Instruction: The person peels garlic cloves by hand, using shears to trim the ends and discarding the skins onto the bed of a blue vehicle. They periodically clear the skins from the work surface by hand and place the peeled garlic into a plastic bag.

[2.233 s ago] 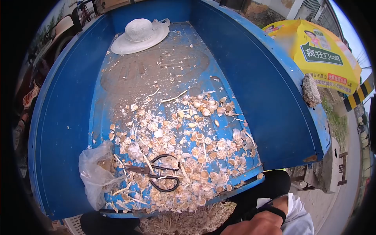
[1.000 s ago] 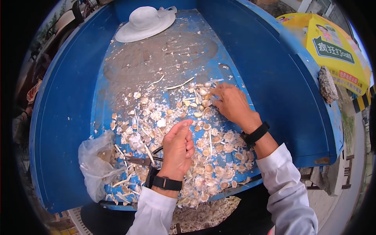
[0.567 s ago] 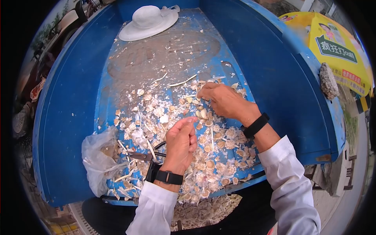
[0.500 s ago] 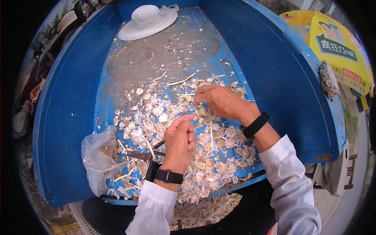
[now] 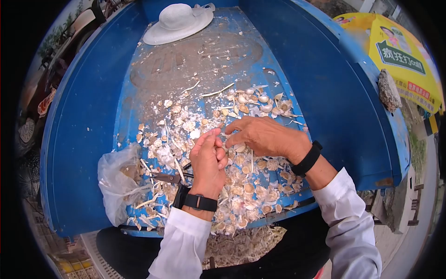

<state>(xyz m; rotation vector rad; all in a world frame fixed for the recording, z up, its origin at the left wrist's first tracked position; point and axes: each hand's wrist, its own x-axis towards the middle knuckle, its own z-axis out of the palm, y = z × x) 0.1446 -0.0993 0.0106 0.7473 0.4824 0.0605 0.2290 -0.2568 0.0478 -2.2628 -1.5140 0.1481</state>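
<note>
My left hand (image 5: 208, 160) is closed, palm turned up, above the scattered garlic skins (image 5: 241, 186); whatever its fingers may hold is too small to make out. Close by on the right, my right hand (image 5: 265, 138) is palm down with bent fingers reaching toward the left fingertips. Any item between its fingers is hidden. Several garlic cloves (image 5: 264, 99) lie beyond the right hand. Scissors (image 5: 167, 177) with dark handles rest left of my left wrist, partly covered by it. A clear plastic bag (image 5: 114, 186) sits at the left.
The blue truck bed (image 5: 325, 93) has raised walls on both sides. A white hat (image 5: 179, 23) lies at its far end. On the right edge sits a stone (image 5: 389, 90), near a yellow umbrella (image 5: 404, 60). Below the near edge is a heap of skins (image 5: 246, 246).
My right hand has come back from the far cloves toward me, nearer my left fingertips. The cloves it covered now show. The view has shifted slightly.
</note>
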